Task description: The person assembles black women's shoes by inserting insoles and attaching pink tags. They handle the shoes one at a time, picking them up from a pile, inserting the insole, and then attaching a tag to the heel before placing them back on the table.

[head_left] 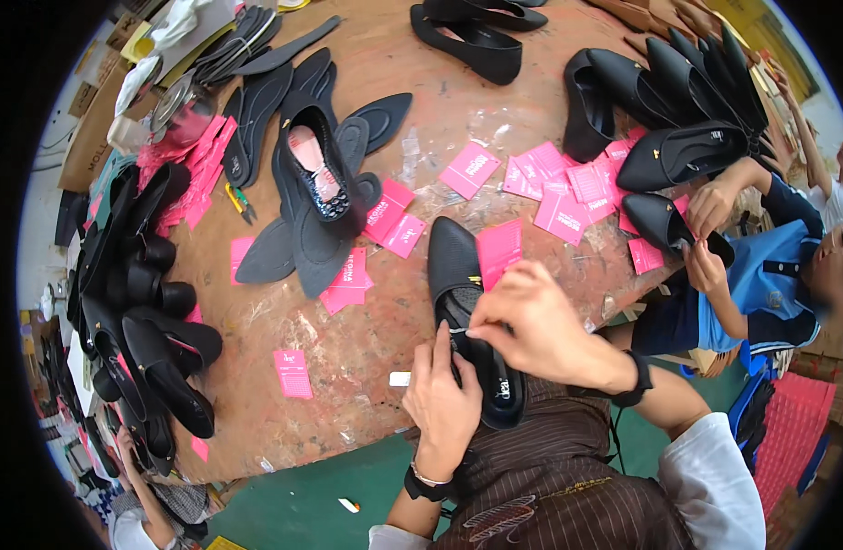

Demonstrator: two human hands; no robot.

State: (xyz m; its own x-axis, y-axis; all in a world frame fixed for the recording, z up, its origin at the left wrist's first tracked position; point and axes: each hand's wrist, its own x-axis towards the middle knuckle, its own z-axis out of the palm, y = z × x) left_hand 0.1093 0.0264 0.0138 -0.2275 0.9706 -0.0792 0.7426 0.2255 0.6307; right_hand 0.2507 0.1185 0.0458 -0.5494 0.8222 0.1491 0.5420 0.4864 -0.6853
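A black pointed flat shoe lies at the table's near edge, its toe pointing away from me and its heel by my apron. My left hand grips its left side, fingertips at the opening. Across the shoe's middle reaches my right hand, thumb and fingers pinched together over the opening; whatever is between them is too small to make out. Yellow stitching or a small ornament shows on the upper beside that hand. A pink printed tag lies partly behind my right hand.
Black shoes crowd the left edge and far right. Grey insoles lie under a black shoe left of centre. Small cutters and pink tags are scattered about. At right, a co-worker's hands handle another shoe.
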